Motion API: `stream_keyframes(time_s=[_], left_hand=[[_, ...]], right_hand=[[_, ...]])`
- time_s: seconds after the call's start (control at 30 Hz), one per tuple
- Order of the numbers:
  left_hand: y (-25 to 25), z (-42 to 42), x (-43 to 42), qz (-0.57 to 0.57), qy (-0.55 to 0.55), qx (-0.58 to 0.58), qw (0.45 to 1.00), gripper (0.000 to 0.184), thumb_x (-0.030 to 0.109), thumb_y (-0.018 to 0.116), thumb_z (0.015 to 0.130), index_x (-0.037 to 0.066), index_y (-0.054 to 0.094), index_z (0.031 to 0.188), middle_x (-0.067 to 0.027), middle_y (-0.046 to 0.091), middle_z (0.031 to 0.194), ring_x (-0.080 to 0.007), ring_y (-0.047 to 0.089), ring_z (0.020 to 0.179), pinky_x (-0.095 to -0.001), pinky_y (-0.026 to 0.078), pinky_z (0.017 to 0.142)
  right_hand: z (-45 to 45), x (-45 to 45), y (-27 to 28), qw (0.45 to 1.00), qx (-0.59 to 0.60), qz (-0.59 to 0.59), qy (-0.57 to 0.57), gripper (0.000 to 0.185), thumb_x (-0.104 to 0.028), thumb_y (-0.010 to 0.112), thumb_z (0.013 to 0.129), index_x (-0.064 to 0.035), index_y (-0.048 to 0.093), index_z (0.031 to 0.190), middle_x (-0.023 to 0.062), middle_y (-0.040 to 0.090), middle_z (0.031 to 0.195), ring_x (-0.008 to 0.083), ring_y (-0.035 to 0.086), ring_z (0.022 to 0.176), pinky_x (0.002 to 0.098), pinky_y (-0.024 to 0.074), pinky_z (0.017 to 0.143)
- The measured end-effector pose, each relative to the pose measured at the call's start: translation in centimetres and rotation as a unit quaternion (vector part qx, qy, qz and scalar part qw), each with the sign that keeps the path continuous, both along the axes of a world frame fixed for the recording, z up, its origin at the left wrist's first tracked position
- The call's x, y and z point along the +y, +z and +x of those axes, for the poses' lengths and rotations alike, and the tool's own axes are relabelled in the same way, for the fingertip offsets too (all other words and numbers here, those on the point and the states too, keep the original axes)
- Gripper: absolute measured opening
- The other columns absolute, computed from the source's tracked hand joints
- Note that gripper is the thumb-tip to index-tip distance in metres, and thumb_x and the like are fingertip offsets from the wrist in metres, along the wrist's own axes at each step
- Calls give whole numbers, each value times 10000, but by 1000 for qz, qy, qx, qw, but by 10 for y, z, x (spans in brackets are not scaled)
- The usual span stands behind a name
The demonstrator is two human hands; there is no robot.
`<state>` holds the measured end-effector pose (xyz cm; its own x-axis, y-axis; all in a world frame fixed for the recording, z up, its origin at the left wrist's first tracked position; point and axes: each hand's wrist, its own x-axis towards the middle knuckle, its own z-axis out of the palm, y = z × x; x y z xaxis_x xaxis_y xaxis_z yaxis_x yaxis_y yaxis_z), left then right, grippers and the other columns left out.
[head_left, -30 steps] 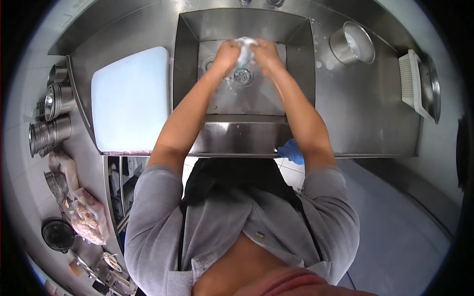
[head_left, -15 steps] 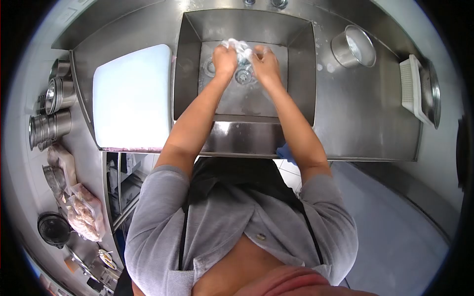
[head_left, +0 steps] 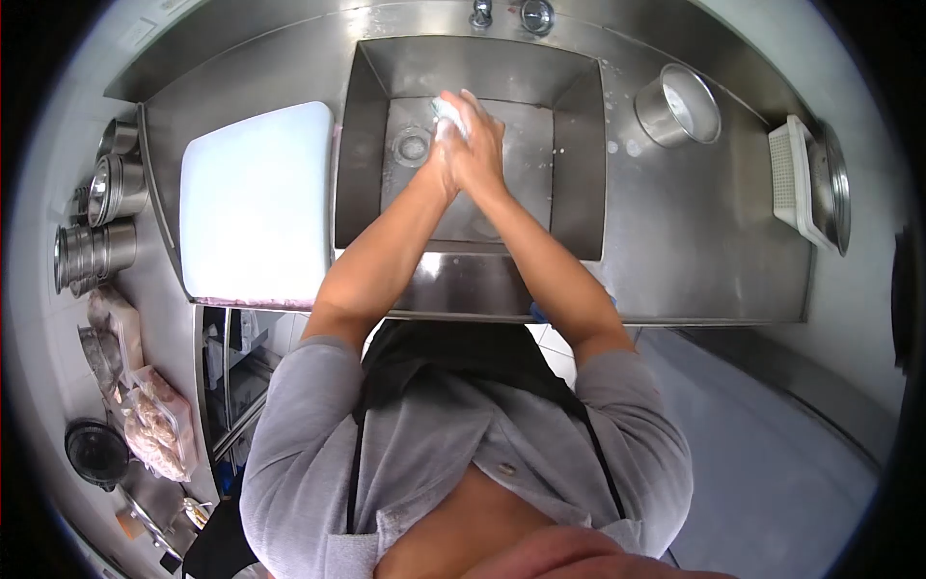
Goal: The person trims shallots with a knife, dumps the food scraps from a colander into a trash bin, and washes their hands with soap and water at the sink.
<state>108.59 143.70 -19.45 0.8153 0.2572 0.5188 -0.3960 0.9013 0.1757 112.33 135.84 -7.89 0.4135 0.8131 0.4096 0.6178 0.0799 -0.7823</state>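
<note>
Over the steel sink (head_left: 579,154), both hands are pressed together around a white, foamy wad (head_left: 449,116), whose exact nature is not clear. My left hand (head_left: 441,162) is on the left side of it, mostly covered, fingers closed. My right hand (head_left: 482,140) lies against it from the right, its fingers bent over the white wad. To the left of the hands a round metal piece (head_left: 413,147) rests on the sink floor.
A white board (head_left: 256,203) lies left of the sink. On the right are a steel pot (head_left: 678,106) and a white basket (head_left: 791,174). Taps (head_left: 536,15) stand behind. Steel containers (head_left: 101,251) and bagged food (head_left: 156,425) are at far left.
My hands, apart with white foamy material between them, have come together around it. They have moved slightly left, and the view has shifted. A dark shape has grown at the lower left.
</note>
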Motion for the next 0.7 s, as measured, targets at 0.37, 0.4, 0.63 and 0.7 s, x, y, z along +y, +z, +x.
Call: stream_keyframes(time_s=[0.37,0.4,0.63,0.7], left_hand=[[80,-37,-18,-106,186,524,824,776,652,255,961,30,448,1382,-145,502,1404,-282,442,1324,-460,378,1079],[62,-43,-21,10,209,541,814,718,596,293,970,27,449,1381,-147,507,1396,-283,455,1311,-450,385,1074],[118,-49,-30,632,244,575,459,232,91,598,914,10,631,1129,-67,669,1120,-210,605,1065,-343,471,915],[131,-49,-34,575,321,554,509,115,46,635,897,-15,688,978,-51,700,938,-163,630,935,-286,470,830]], right_hand=[[-34,-14,-2,997,50,45,-34,405,-42,609,799,-78,606,1202,176,580,1128,387,478,1094,477,400,965],[-44,-19,10,997,33,66,-17,414,-34,613,791,-82,601,1202,175,581,1131,384,485,1094,478,402,951],[42,18,-35,949,271,-119,111,229,-158,580,874,-67,687,1055,89,640,987,246,571,902,375,457,840],[42,18,-20,842,508,-157,84,267,-200,562,917,-57,651,1125,71,642,1001,198,576,903,351,462,811]])
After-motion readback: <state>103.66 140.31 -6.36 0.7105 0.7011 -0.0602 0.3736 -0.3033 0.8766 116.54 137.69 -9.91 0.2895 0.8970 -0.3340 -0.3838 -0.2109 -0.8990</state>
